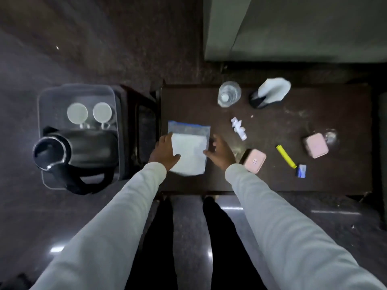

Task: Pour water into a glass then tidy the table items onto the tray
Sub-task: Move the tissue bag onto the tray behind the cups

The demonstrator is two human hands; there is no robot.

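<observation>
A clear zip bag (189,150) with white contents lies at the left end of the dark table (314,181). My left hand (164,152) grips its left edge and my right hand (219,153) grips its right edge. A clear water bottle (229,94) stands at the back of the table. To the left, a clear tray (45,97) carries two white cups (77,113) (102,111) and a black kettle (52,152). Loose on the table are two pink boxes (254,161) (316,145), a yellow stick (285,156), a blue packet (301,171) and crumpled white paper (238,128).
A black holder with white tissue (270,93) stands at the back right of the table. A clear glass (330,137) sits beside the far pink box. A grey wall block (293,28) rises behind the table. My dark legs stand at the table's front edge.
</observation>
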